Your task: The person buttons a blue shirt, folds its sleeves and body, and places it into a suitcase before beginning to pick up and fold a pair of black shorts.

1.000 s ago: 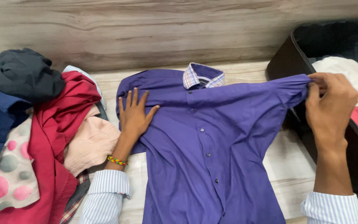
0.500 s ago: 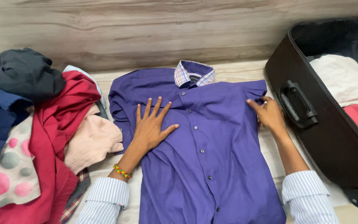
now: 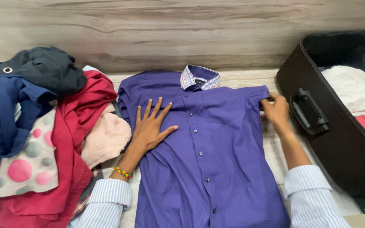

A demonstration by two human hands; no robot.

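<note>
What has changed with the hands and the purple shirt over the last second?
The right hand carried the sleeve it held stretched out by the suitcase inward, folding it onto the purple shirt, and now pinches the folded shoulder edge. The left hand slid from the other shoulder toward the chest, pressing flat. The clothes pile stayed put.

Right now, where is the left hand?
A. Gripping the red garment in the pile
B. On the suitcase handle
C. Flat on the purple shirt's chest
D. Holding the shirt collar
C: the left hand lies spread, palm down, on the purple shirt, left of the button line, below the collar.
</note>
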